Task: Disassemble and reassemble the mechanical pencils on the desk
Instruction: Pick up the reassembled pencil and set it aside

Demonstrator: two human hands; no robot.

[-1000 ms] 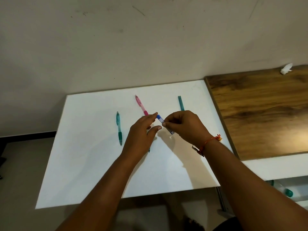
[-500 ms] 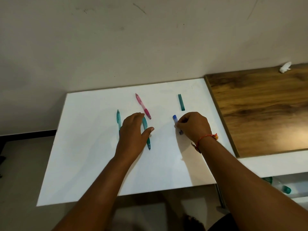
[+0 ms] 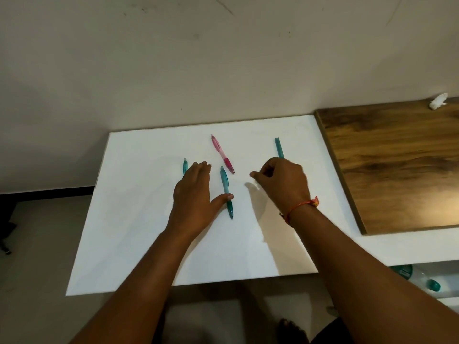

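We can read no text, label, brand, number or sign anywhere. The pink plastic mechanical pencil [image 3: 222, 154], the teal plastic mechanical pencil [image 3: 226, 189] and the white flat desk [image 3: 149, 232] show no readable print at this sharpness.

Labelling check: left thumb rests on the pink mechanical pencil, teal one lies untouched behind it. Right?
Not quite. In the head view the left hand has its thumb against the teal mechanical pencil; the pink mechanical pencil lies untouched behind it on the white desk.
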